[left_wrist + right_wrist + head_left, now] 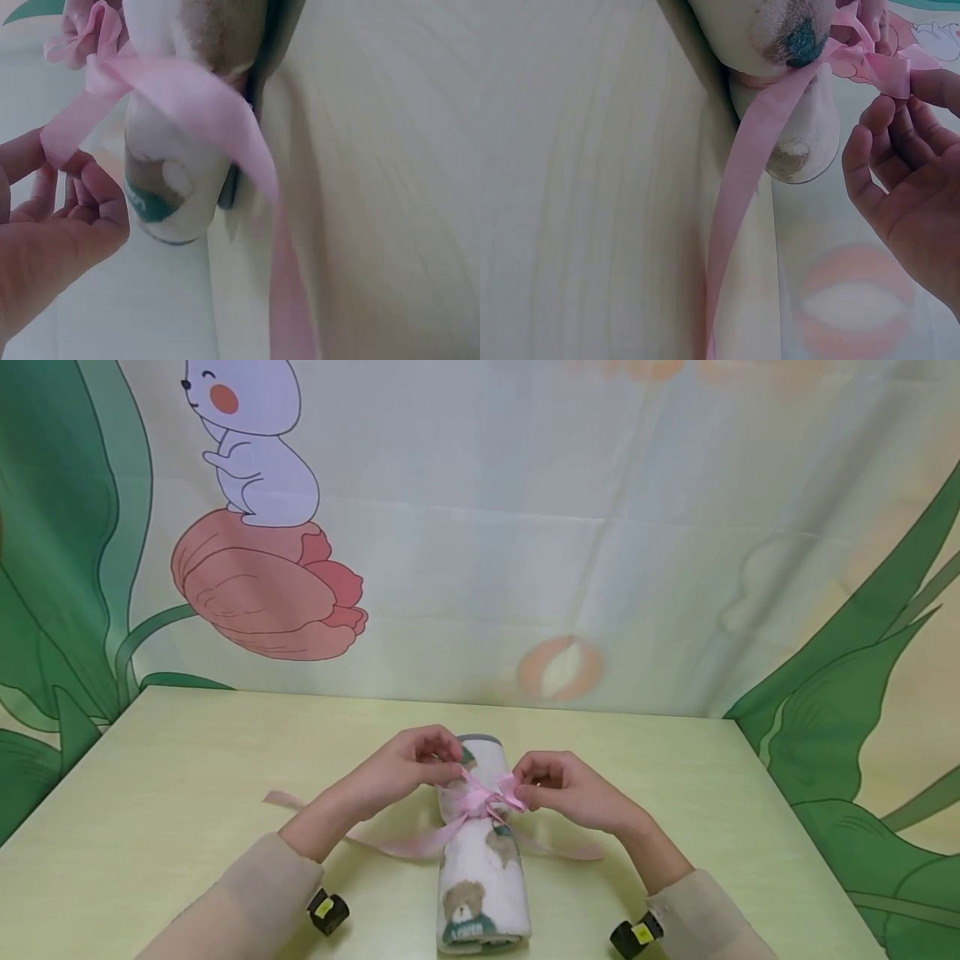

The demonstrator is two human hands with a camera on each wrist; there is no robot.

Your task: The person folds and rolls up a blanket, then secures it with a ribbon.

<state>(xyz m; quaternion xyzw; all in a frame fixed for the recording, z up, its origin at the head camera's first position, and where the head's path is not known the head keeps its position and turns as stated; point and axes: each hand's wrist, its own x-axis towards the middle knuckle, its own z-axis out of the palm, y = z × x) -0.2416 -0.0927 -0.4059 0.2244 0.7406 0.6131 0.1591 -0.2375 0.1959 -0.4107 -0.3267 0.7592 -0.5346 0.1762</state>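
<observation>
A rolled white towel (480, 868) with brown bear prints lies lengthwise on the table, a pink ribbon (477, 802) tied around its middle in a bow. My left hand (408, 768) pinches one loop of the bow between thumb and fingertips, as the left wrist view shows at the loop (64, 135). On the other side my right hand (570, 789) pinches the opposite loop (891, 73). The knot sits on top of the roll between both hands. One long ribbon tail (277, 247) trails off to the left, and another tail (731, 195) runs to the right.
The pale wooden table (187, 760) ends at a cloth backdrop (450, 568) printed with a white animal, a pink flower and green leaves. Black wrist cameras hang under each sleeve, the left camera (328, 912) and the right camera (636, 935), close above the tabletop.
</observation>
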